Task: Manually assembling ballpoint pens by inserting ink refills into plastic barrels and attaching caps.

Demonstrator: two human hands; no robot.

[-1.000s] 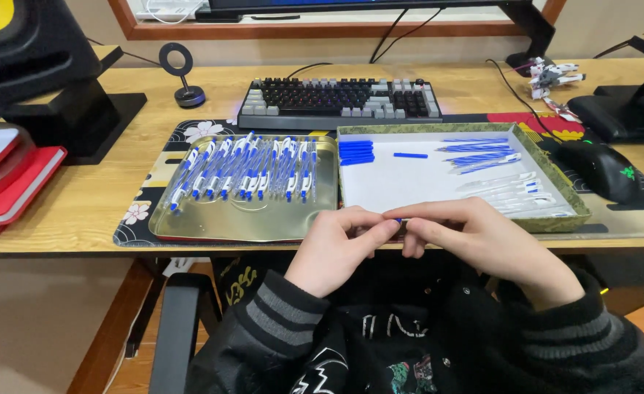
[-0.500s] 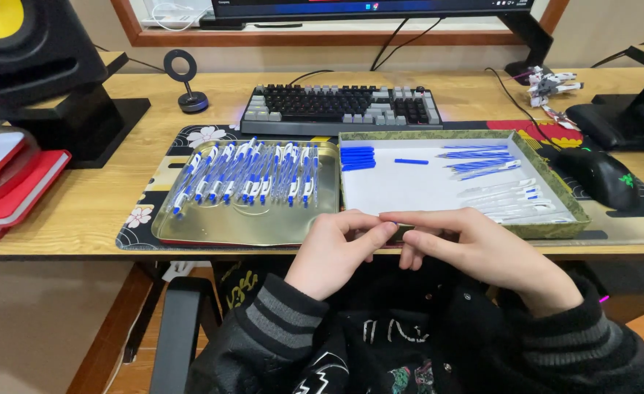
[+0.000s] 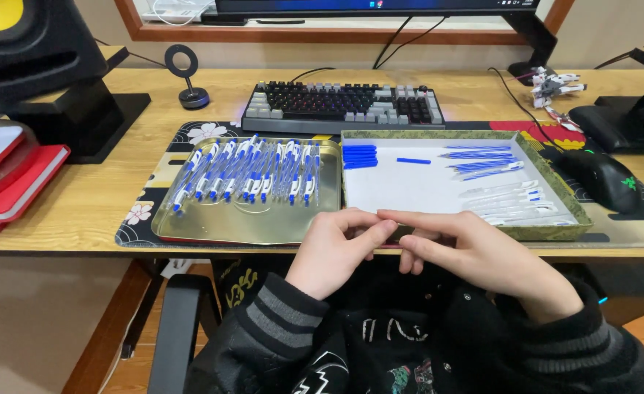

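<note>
Hands [image 3: 409, 244] unchanged vs earlier, fingertips still pinched by box [image 3: 555, 232].

A light wooden desk [image 3: 482, 87] carries a dark patterned desk mat [image 3: 141, 211] along its front edge. On the mat sit a shallow gold metal tray [image 3: 191, 226] on the left, a white-lined tray with an olive rim [image 3: 548, 186] beside it, a grey and black keyboard [image 3: 340, 106] behind them and a black computer mouse [image 3: 603, 179] to the right. Red notebooks [image 3: 12, 193] lie at the left edge, a black speaker stand [image 3: 81, 120] behind them.
</note>
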